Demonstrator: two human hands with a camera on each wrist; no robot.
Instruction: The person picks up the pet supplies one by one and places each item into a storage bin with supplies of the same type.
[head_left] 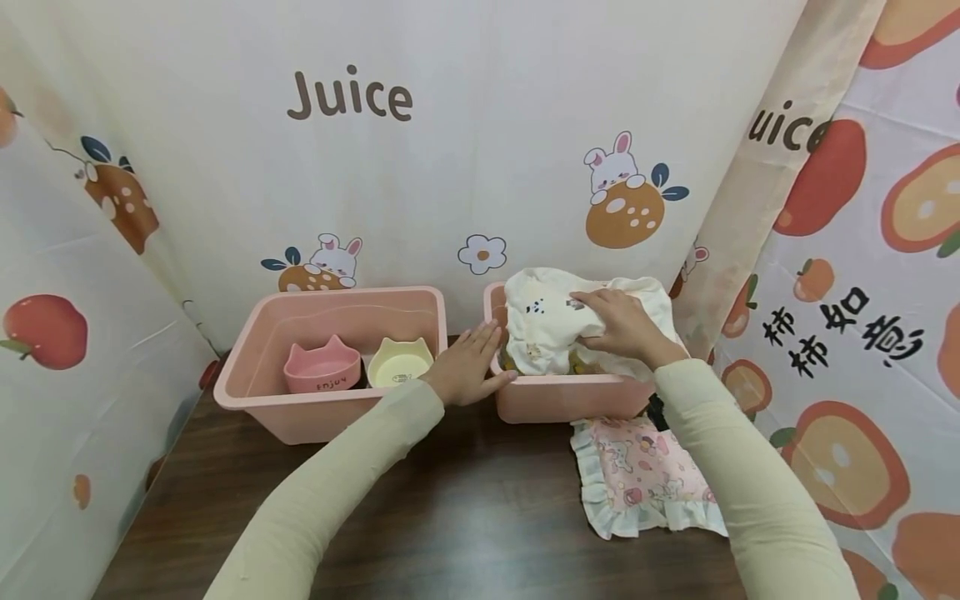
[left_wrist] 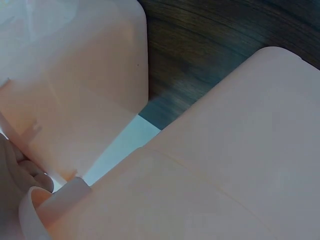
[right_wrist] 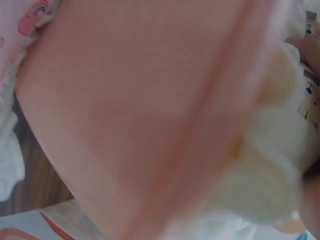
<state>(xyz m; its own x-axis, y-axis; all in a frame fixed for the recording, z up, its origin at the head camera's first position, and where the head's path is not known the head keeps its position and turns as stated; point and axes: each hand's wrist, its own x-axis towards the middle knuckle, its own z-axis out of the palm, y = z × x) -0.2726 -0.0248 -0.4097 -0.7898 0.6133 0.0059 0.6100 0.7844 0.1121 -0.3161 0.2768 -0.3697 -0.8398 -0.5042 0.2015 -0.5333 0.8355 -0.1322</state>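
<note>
My right hand (head_left: pixel 622 325) grips a white cloth (head_left: pixel 551 304) with wavy edges and small animal prints, bunched over the right pink bin (head_left: pixel 573 398). Yellowish bits show below the cloth inside that bin. In the right wrist view, pale folds of the cloth (right_wrist: pixel 280 135) lie along the bin's blurred rim, and only parts of the fingers show at the right edge. My left hand (head_left: pixel 468 367) rests at this bin's left rim, fingers straight. The left wrist view catches some of its fingers (left_wrist: pixel 30 175) beside the rims of the two bins.
To the left stands another pink bin (head_left: pixel 307 417) holding a pink cat-eared bowl (head_left: pixel 322 367) and a pale yellow cat-eared bowl (head_left: pixel 400 362). A pink ruffled cloth (head_left: pixel 648 479) lies on the dark wooden table (head_left: pixel 465 517) under my right forearm. Printed curtains (head_left: pixel 480 167) enclose the table.
</note>
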